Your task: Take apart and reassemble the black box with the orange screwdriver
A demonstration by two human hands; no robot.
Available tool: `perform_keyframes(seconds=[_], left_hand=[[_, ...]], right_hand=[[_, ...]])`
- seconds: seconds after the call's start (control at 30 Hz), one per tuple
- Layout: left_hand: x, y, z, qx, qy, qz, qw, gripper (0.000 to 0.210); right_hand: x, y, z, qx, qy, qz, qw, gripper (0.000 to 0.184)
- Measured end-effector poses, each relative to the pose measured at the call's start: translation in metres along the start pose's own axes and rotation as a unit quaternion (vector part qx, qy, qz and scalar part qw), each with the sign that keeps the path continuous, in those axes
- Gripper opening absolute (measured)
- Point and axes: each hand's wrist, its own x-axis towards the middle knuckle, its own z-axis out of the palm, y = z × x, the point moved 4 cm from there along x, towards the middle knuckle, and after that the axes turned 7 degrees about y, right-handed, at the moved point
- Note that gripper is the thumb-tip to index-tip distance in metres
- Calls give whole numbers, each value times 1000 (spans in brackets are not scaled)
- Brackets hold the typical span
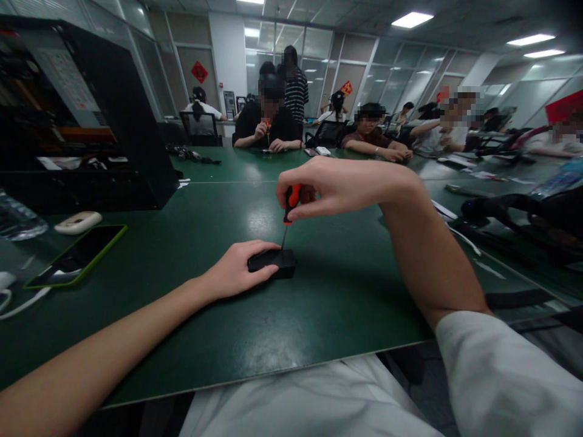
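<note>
A small black box-shaped device (286, 266) lies on the green table (218, 340). My left hand (241, 267) grips it from the left, thumb along the near side and fingers along the far side. Above it, my right hand (314, 188) is closed round the red and black handle of a screwdriver (291, 203). The screwdriver's thin shaft points down, slightly tilted, and its tip meets the top of the black device near my left fingertips. What lies right under the tip is too small to make out.
On the left are an open black computer case (132, 121), a phone with a green edge (77, 255), a pale oval case (78, 223) and a clear bottle (18, 215). Cables and a black strap (519, 298) lie at right. Several people sit across the table.
</note>
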Motion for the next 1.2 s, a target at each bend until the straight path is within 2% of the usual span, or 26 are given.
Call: perform_keyframes(seconds=[0.27,0.47,0.77,0.97,1.2], left_hand=[[-1,-6,0,1,6,-22,1000,50],[-1,-5,0,4,1,-21,1000,48],[0,-2,0,7,0,-16,1000,47],[-1,-4,1,8,-5,-11,1000,46],[-1,-1,0,-6,2,-7,1000,44]], right_hand=[[2,-9,-1,-16,21,-77,997,21],[1,-6,-5,-46,38,-53,997,19],[-5,-4,-14,-67,81,-11,994,29],[-8,-8,-16,-64,80,-28,994,27],[-7,-7,-17,-81,86,-15,993,23]])
